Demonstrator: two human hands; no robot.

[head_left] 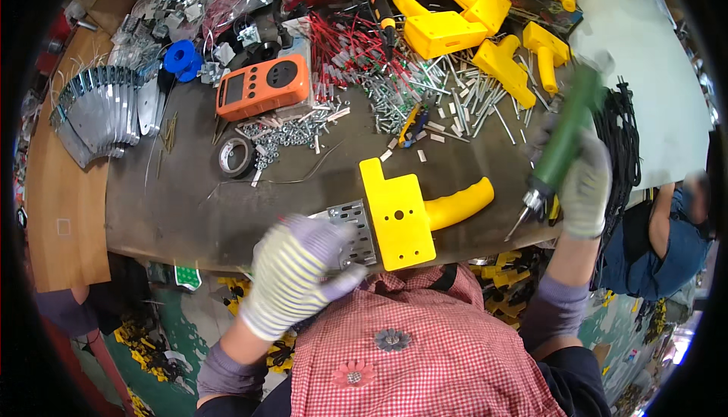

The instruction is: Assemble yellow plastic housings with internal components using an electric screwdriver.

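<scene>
At the table's near edge lies a flat yellow plastic housing (396,227) with a curved handle pointing right. A perforated metal plate (358,220) adjoins its left side. My left hand (292,273), in a striped glove, grips this metal plate, its fingertips partly hidden. Raised on the right, my gloved right hand (590,189) is closed around a green electric screwdriver (567,129). The screwdriver's bit slants down and left, apart from the yellow housing. Its upper end is blurred.
Beyond lie an orange meter (262,87), black tape roll (236,157), loose screws (394,95), red wires (341,45) and several yellow housings (444,34). Metal blades (106,110) fan out at left. Black cables (623,136) hang at right, near another person (660,242).
</scene>
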